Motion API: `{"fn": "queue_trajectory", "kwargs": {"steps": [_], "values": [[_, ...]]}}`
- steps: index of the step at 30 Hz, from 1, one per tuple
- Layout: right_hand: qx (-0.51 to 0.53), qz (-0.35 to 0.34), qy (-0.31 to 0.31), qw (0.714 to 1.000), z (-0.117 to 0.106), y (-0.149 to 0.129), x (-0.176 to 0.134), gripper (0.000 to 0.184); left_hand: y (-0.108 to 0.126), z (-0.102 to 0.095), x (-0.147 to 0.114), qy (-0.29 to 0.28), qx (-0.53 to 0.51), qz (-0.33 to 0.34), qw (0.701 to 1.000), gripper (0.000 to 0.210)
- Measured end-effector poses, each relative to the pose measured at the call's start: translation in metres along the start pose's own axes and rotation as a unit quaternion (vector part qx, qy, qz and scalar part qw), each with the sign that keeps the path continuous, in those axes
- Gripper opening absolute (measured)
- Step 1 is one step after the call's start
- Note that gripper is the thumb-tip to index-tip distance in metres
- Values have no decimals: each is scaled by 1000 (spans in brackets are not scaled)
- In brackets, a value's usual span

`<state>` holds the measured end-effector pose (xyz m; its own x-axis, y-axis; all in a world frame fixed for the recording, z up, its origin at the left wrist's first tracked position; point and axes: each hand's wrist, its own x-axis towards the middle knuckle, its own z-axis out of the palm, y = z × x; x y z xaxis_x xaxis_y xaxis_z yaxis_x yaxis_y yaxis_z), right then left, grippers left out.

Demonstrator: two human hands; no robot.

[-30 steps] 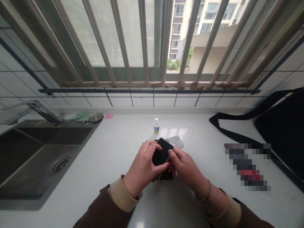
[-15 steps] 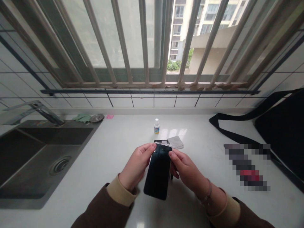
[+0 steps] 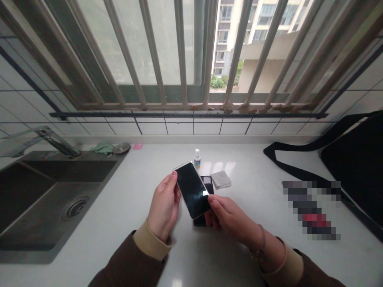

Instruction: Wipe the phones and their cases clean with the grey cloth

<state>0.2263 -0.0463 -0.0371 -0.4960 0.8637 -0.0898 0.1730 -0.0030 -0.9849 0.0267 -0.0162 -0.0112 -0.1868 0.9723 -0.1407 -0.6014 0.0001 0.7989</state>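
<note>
Between my two hands is a smartphone (image 3: pixel 192 191), black screen facing up, tilted with its top toward the upper left; a clear case edge shows along its rim. My left hand (image 3: pixel 165 203) pinches its upper left side. My right hand (image 3: pixel 223 211) grips the lower right side, thumb on the edge. Beneath it on the counter lies another dark, flat, phone-like object (image 3: pixel 200 221), mostly covered by the phone. A folded grey cloth (image 3: pixel 221 179) rests just right of it. Behind the phone stands a small white spray bottle (image 3: pixel 197 159) with a coloured label.
At the left is a dark sink (image 3: pixel 54 215) with a chrome faucet (image 3: pixel 56 141). A green rag (image 3: pixel 103 148), a metal drain lid (image 3: pixel 121 148) and a pink slip (image 3: pixel 138 147) lie behind it. A black bag (image 3: pixel 356 155) with a strap and a pixelated item (image 3: pixel 311 211) occupy the right.
The phone has turned from nearly upright to a tilt toward the upper left and has risen away from me. My left hand has shifted left, uncovering more of the dark object and cloth.
</note>
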Motion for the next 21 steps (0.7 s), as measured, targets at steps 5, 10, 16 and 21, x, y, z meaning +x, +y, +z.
{"fn": "queue_trajectory", "kwargs": {"steps": [5,10,16,21], "values": [[-23,-28,10,999,1,-1,-2,75,-1,-3,2,27,-16,-19,999,25],[-66,-23,75,995,-1,-3,-1,75,1,0,-3,8,-19,-39,999,24],[-116,-5,151,982,-4,-7,1,72,1,-2,-5,-29,29,-36,998,28],[-34,16,133,990,-6,-6,3,77,3,0,-7,-21,41,-13,999,32]]}}
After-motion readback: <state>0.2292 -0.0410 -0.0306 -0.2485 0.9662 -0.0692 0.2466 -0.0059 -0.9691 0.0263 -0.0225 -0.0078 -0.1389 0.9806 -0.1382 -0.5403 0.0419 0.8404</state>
